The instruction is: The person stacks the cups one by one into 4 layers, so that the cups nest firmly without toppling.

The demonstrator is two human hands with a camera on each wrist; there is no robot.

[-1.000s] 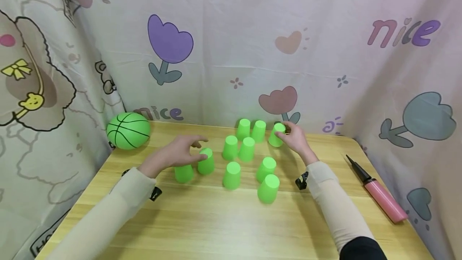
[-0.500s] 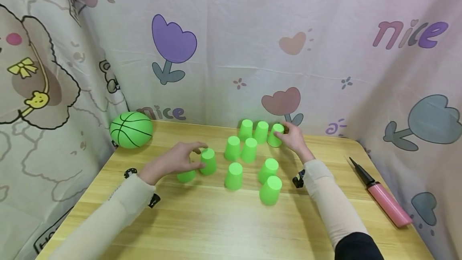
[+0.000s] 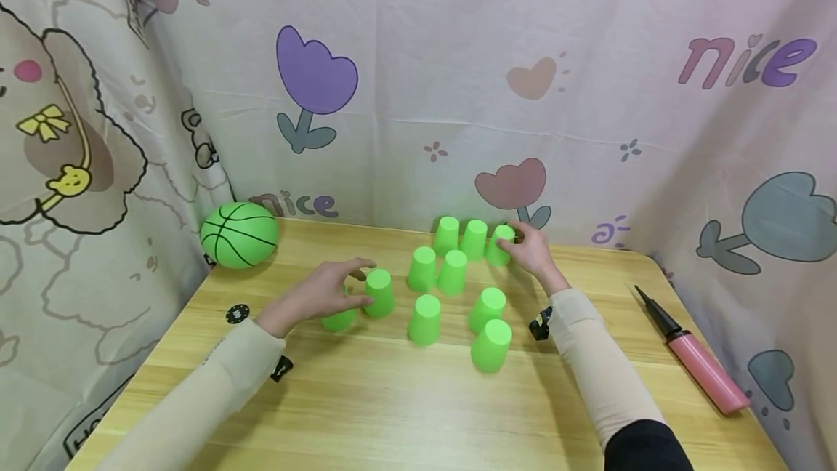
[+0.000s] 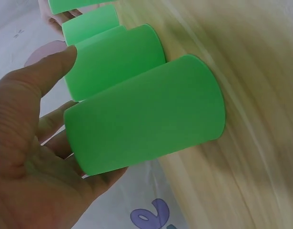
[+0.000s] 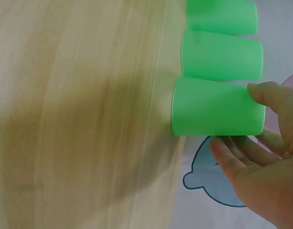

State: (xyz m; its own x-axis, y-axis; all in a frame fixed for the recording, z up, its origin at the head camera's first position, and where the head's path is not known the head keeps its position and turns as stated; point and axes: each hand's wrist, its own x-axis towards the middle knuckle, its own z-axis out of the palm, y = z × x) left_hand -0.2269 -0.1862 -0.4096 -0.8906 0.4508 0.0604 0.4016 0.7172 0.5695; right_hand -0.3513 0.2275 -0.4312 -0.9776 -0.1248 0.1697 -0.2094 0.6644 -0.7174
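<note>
My right hand (image 3: 535,251) holds an upside-down bright green cup (image 5: 215,109) between thumb and fingers, at the right end of a back row of 3. To the left, my left hand (image 3: 317,293) hovers around two more green cups. One cup (image 4: 151,119) stands below the palm, partly hidden in the head view; fingers pass behind it. The thumb tip overlaps the edge of the other cup (image 3: 381,295), with a visible gap between thumb and the first cup. Whether the thumb touches cannot be told.
Between the hands stand several upturned green cups, including a middle pair (image 3: 452,273), a single cup (image 3: 424,322) and a front cup (image 3: 491,347). A green ball (image 3: 239,235) lies back left on the wooden table (image 3: 392,420). A pink hand pump (image 3: 706,373) lies right; a printed curtain (image 3: 418,93) hangs behind.
My right hand has slid its cup left, up beside its neighbour in the back row. My left hand has lowered slightly. The other cups keep their places; the head view has shifted a little.
</note>
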